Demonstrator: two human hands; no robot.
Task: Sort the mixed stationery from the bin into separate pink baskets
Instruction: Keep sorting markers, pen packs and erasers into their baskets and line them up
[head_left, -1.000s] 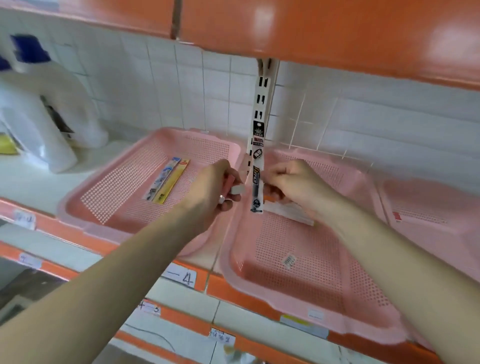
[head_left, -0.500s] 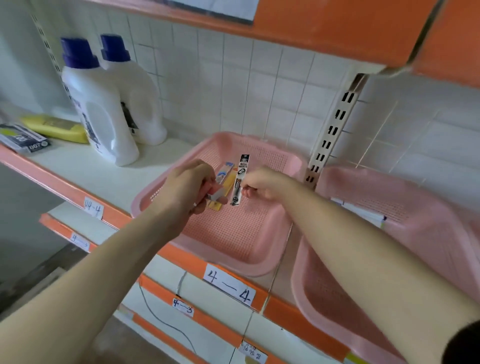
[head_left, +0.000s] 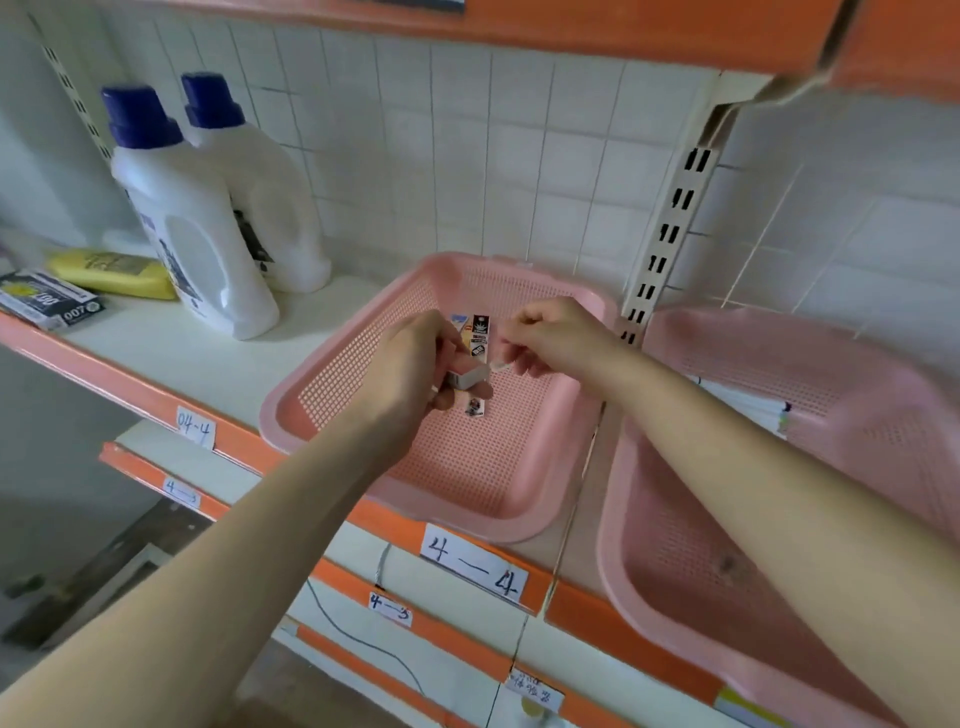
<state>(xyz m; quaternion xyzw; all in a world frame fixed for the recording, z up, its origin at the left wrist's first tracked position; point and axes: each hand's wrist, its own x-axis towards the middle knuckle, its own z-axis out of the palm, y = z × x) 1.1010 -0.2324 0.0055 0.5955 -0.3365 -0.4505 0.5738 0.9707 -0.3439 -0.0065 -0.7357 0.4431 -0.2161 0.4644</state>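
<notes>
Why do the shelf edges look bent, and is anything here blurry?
Head view: the wide lens bows the orange shelf edge and wall tiles toward the corners. The hands, left and right, are sharp enough, but the narrow packet in the pink basket has unreadable print. Light is soft, with faint shadows.

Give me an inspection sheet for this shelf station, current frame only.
Surface: white shelf with orange edge, label 4-4.
Job's things: left pink basket holds slim black packet and others; right pink basket holds white items at back.
Clutter: two white bottles, yellow pack, small box.
Hands: left hand grips small white eraser-like block; right hand pinched, contents unclear.
Cables: thin wire below shelf.
Surroundings: tiled wall, slotted upright.
</notes>
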